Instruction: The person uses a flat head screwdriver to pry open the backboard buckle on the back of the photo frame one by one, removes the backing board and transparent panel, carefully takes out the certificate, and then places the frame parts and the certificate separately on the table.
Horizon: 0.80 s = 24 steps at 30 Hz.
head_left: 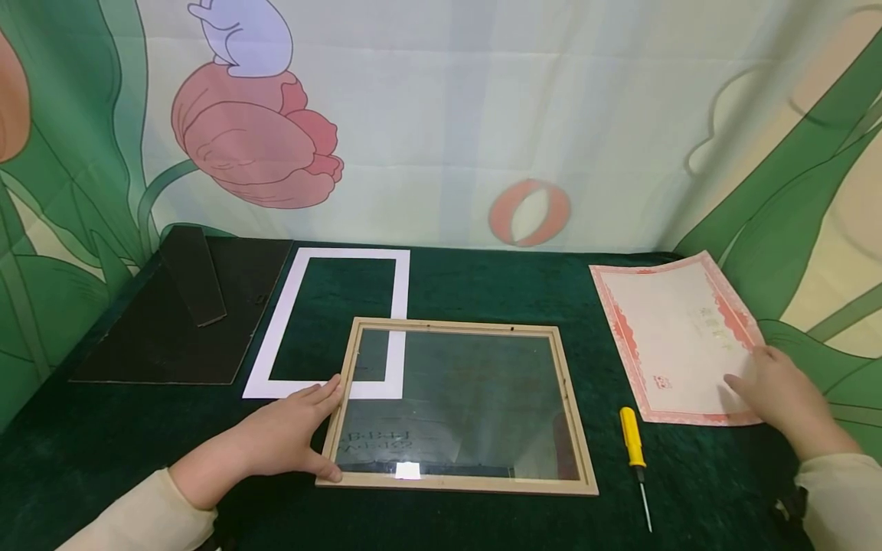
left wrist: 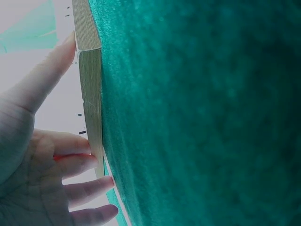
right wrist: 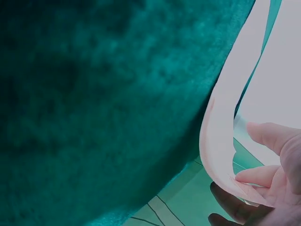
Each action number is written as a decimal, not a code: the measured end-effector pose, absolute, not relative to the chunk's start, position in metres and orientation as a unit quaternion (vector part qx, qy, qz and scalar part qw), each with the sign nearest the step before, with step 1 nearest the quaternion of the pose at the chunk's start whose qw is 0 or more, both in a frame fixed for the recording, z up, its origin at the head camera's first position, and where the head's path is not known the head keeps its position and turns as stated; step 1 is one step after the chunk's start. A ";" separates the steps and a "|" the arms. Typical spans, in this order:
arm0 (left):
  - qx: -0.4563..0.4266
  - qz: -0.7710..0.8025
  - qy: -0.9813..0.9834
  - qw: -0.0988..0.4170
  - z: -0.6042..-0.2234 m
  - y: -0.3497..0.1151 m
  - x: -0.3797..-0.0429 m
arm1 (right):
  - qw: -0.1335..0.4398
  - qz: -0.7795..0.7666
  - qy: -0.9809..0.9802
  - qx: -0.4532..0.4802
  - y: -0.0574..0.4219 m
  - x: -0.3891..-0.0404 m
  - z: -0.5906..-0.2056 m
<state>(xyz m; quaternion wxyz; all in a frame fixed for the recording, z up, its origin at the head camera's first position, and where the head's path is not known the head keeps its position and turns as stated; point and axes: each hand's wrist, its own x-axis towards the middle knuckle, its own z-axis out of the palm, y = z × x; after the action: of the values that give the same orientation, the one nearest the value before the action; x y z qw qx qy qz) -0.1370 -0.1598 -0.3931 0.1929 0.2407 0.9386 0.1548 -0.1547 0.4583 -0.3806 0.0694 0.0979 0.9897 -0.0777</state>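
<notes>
In the head view a pale wooden frame (head_left: 458,480) with a clear pane (head_left: 475,398) lies in the middle. My left hand (head_left: 292,432) rests on its left side, thumb at the near corner and fingers straight along the edge; the left wrist view shows thumb and fingertips against the wood (left wrist: 90,103). To the right is a certificate sheet (head_left: 675,329) with a pink border. My right hand (head_left: 788,390) touches its right edge. In the right wrist view the bent sheet (right wrist: 218,127) passes between the fingers, some behind it, while the thumb stands apart from it.
A yellow-handled screwdriver (head_left: 632,438) lies between frame and sheet. A white mat border (head_left: 276,344) is partly under the frame's left end. Further left lies a black backing board (head_left: 131,337) with a stand leg (head_left: 196,279). A printed curtain (head_left: 427,130) hangs behind the green cloth (head_left: 482,283).
</notes>
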 end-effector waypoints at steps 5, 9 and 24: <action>0.240 0.154 0.939 0.193 -0.393 -0.160 -0.137 | 0.080 -0.093 0.990 0.072 0.459 -0.154 -0.383; 0.244 0.155 0.939 0.185 -0.394 -0.160 -0.136 | 0.070 -0.094 0.990 0.074 0.458 -0.155 -0.388; 0.244 0.155 0.940 0.183 -0.396 -0.160 -0.136 | 0.075 -0.097 0.992 0.043 0.454 -0.152 -0.397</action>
<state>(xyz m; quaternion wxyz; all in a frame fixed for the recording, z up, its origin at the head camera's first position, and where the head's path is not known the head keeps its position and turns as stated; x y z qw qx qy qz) -0.1365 -0.1602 -0.3960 0.1829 0.2438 0.9398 0.1547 -0.1524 0.4540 -0.3967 0.0752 0.0433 0.9915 -0.0969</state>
